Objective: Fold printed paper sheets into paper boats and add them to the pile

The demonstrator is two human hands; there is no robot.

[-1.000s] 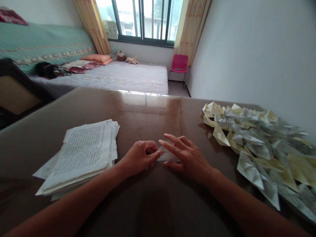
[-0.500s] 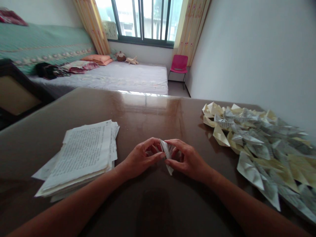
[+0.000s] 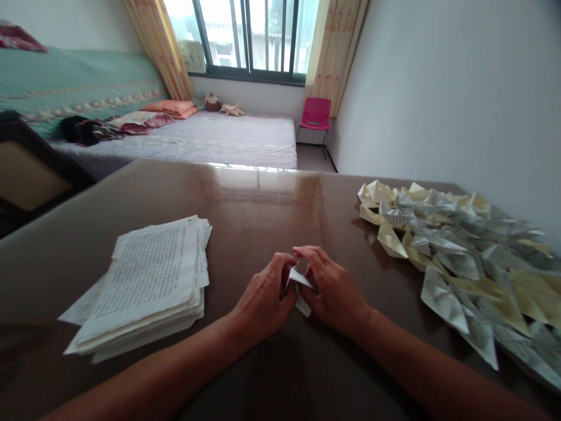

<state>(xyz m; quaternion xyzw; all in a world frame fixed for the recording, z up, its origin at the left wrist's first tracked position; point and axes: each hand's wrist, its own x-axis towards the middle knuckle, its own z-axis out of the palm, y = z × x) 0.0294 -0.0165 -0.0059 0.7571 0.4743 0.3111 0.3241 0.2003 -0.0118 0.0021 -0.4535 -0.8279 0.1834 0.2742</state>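
Between my hands is a small piece of folded paper [image 3: 300, 278], whitish, with a pointed flap standing up and its lower end sticking out below. My left hand [image 3: 268, 294] grips its left side, fingers curled and thumb pressed in. On the other side my right hand [image 3: 332, 287] pinches the paper, with the thumb at the fold and the index finger arched over the top. Parts of the paper are hidden by the fingers. Both hands are just above the brown tabletop [image 3: 245, 222].
To the left lies a stack of printed sheets [image 3: 144, 280] with uneven edges. Many folded paper boats [image 3: 456, 245], white and cream, crowd the table's right side by the wall. Beyond the table are a bed [image 3: 245, 137] and a pink chair [image 3: 316, 114].
The folded paper has turned and its top has spread, where before it was a narrow upright wedge. Both hands have closed in around it, thumbs pushed inward. The view has shifted slightly.
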